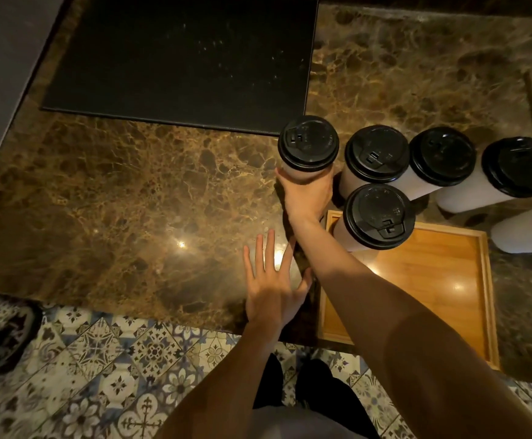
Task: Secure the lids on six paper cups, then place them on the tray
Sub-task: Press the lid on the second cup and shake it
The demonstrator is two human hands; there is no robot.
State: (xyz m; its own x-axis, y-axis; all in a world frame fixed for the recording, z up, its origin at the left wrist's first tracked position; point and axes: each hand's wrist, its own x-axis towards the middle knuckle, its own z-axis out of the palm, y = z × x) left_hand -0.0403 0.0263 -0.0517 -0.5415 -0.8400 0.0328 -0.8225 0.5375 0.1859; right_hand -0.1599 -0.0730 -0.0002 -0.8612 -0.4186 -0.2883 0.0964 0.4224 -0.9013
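My right hand (pixel 307 198) grips a white paper cup with a black lid (pixel 308 144) from the near side, left of the other cups. Three lidded cups stand in a row on the marble to its right: one (pixel 377 153), another (pixel 442 156) and a third (pixel 519 167). One lidded cup (pixel 380 217) stands in the far left corner of the wooden tray (pixel 448 267). A sixth cup (pixel 527 232) shows only its white body at the right edge. My left hand (pixel 271 280) rests flat on the counter with fingers spread, left of the tray.
A black rectangular mat (pixel 179 58) lies on the marble counter (pixel 116 201) at the far left. The counter's near edge runs above a patterned tile floor (pixel 116 359). A dark object (pixel 2 334) sits on the floor at left.
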